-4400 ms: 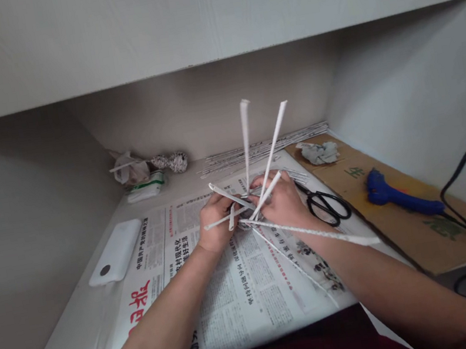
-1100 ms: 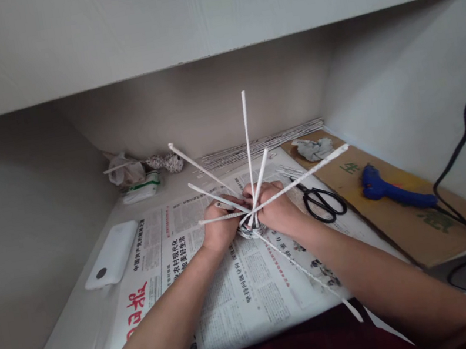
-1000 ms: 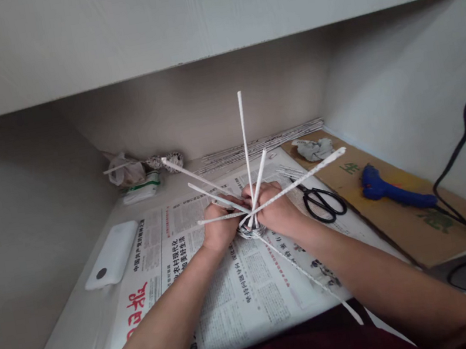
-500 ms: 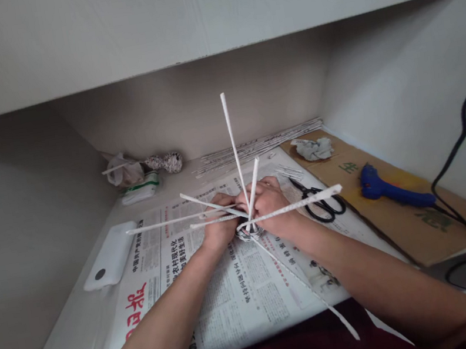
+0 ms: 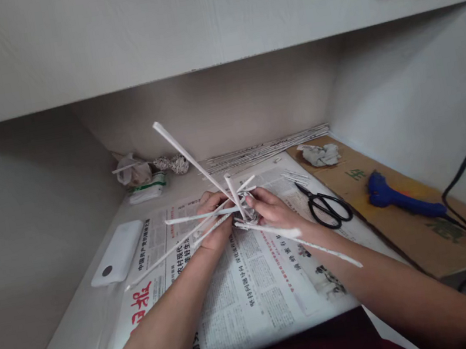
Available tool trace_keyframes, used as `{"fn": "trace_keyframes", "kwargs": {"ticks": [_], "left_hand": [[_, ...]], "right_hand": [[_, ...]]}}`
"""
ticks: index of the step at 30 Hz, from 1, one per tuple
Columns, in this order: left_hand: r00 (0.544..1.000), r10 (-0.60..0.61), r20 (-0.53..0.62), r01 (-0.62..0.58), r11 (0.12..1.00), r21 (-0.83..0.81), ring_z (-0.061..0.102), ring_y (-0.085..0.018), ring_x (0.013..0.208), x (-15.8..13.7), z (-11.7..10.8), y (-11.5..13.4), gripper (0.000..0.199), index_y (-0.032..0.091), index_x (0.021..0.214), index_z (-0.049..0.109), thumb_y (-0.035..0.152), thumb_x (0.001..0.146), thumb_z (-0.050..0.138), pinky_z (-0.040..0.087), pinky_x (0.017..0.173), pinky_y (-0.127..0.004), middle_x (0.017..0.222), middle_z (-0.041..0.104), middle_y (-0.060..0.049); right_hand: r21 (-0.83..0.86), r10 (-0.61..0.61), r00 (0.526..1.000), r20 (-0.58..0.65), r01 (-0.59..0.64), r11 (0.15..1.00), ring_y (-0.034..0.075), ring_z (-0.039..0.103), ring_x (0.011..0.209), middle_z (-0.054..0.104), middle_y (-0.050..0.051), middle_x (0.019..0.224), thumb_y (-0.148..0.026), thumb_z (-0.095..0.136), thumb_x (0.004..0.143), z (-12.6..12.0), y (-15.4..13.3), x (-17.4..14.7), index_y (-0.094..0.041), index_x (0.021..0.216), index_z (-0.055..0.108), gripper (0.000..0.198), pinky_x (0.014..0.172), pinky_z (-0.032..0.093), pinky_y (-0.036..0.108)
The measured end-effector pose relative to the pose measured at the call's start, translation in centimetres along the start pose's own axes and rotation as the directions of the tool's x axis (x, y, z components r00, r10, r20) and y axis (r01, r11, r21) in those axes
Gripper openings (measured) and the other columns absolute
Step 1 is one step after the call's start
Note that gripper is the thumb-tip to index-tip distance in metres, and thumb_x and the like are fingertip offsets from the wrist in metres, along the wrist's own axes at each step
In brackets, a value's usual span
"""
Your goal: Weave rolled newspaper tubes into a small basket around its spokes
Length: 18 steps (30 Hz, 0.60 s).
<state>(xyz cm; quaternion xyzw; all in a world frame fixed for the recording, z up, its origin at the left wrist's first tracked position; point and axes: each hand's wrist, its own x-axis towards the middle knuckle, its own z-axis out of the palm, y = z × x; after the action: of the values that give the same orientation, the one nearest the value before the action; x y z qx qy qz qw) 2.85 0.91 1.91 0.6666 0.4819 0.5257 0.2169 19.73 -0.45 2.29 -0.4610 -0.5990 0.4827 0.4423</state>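
Between my hands is a small woven piece of rolled paper sticks (image 5: pixel 248 210), with several white sticks fanning out from it to the left, upward and to the right. My left hand (image 5: pixel 217 216) closes round its left side, its fingers partly covered by the sticks. On the right side, my right hand (image 5: pixel 270 207) pinches the woven rim with thumb and fingers. A sheet of newspaper (image 5: pixel 236 299) lies beneath both hands. Black-handled scissors (image 5: pixel 328 209) rest just right of my right hand.
A blue glue gun (image 5: pixel 404 199) with a black cord lies on cardboard (image 5: pixel 405 241) at the right, near crumpled paper (image 5: pixel 321 155). Behind are long paper sticks (image 5: pixel 269 149). A white power bank (image 5: pixel 117 253) and a plastic bag (image 5: pixel 134 172) sit left. An overhanging panel (image 5: pixel 190 26) spans above.
The woven piece has turned and tilted left, so its tall upright stick now leans left. My right hand has shifted to its right side, and the scissors show more fully.
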Motion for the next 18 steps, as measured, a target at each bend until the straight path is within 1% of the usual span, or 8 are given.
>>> {"fn": "trace_keyframes", "kwargs": {"ticks": [2,5,9,11,13,15,16,18], "left_hand": [[0.999,0.046,-0.011,-0.046,0.999,-0.027,0.066,-0.022,0.086,0.0,0.1,0.2,0.012,0.024,0.087,0.076,0.03,0.083,0.065,0.053,0.079,-0.034,0.086,0.069,-0.005],[0.998,0.063,0.001,-0.062,0.997,-0.055,0.065,-0.021,0.084,0.0,0.4,0.1,0.013,0.025,0.088,0.077,0.029,0.083,0.066,0.054,0.077,-0.034,0.089,0.069,-0.006],[0.998,0.064,-0.016,-0.064,0.997,-0.049,0.065,-0.021,0.083,0.0,0.7,-0.6,0.014,0.026,0.089,0.077,0.032,0.081,0.069,0.054,0.075,-0.034,0.087,0.068,-0.005],[0.996,0.083,-0.024,-0.084,0.996,-0.026,0.065,-0.021,0.084,0.0,0.7,-0.7,0.013,0.027,0.089,0.078,0.032,0.082,0.069,0.054,0.076,-0.035,0.087,0.068,-0.006],[0.995,0.102,-0.023,-0.102,0.995,0.002,0.065,-0.021,0.081,0.0,0.6,-0.6,0.011,0.027,0.087,0.078,0.031,0.082,0.068,0.054,0.074,-0.035,0.084,0.067,-0.005],[0.992,0.127,0.001,-0.127,0.991,0.039,0.064,-0.02,0.078,-0.1,0.6,-0.4,0.011,0.027,0.086,0.078,0.031,0.082,0.068,0.054,0.071,-0.034,0.082,0.066,-0.005],[0.99,0.141,0.011,-0.141,0.988,0.059,0.063,-0.02,0.077,-0.2,0.7,-0.3,0.011,0.026,0.085,0.078,0.031,0.083,0.068,0.053,0.07,-0.033,0.08,0.065,-0.005],[0.987,0.163,0.007,-0.163,0.982,0.09,0.062,-0.018,0.073,-0.2,0.8,-0.2,0.012,0.025,0.085,0.078,0.031,0.083,0.068,0.052,0.066,-0.03,0.075,0.062,-0.004]], "right_hand": [[0.016,0.051,0.998,0.021,-0.051,0.999,0.016,0.065,0.076,0.068,0.001,0.089,-0.044,0.051,0.09,0.3,0.6,0.1,-0.024,0.11,0.058,0.029,0.063,0.053,0.027],[-0.056,-0.004,1.0,-0.018,0.003,0.998,0.017,0.065,0.08,0.069,0.001,0.087,-0.039,0.053,0.089,0.4,0.8,0.2,-0.023,0.103,0.063,0.024,0.07,0.053,0.028],[-0.131,-0.043,0.999,-0.015,0.04,0.991,0.018,0.065,0.091,0.071,0.002,0.094,-0.033,0.053,0.089,0.1,0.3,0.2,-0.022,0.102,0.065,0.021,0.08,0.051,0.031],[-0.158,-0.03,1.0,-0.004,0.029,0.987,0.018,0.065,0.09,0.071,0.002,0.095,-0.031,0.052,0.088,0.1,0.1,0.2,-0.022,0.102,0.065,0.022,0.079,0.05,0.029],[-0.247,0.002,1.0,0.006,-0.001,0.969,0.018,0.065,0.083,0.071,0.001,0.091,-0.032,0.054,0.086,0.1,-0.1,0.0,-0.022,0.1,0.067,0.021,0.073,0.05,0.028],[-0.426,-0.016,1.0,-0.017,0.007,0.905,0.019,0.064,0.076,0.071,0.002,0.083,-0.035,0.059,0.083,-0.2,-0.4,-0.2,-0.022,0.093,0.069,0.019,0.067,0.047,0.028],[-0.531,-0.062,0.997,-0.036,0.033,0.847,0.019,0.063,0.074,0.071,0.002,0.081,-0.036,0.062,0.081,-0.5,-0.6,-0.4,-0.023,0.089,0.07,0.017,0.065,0.046,0.028],[-0.698,-0.205,0.977,-0.06,0.106,0.708,0.02,0.063,0.075,0.07,0.003,0.081,-0.036,0.065,0.079,-1.0,-1.1,-0.8,-0.023,0.086,0.07,0.016,0.066,0.044,0.029]]}}
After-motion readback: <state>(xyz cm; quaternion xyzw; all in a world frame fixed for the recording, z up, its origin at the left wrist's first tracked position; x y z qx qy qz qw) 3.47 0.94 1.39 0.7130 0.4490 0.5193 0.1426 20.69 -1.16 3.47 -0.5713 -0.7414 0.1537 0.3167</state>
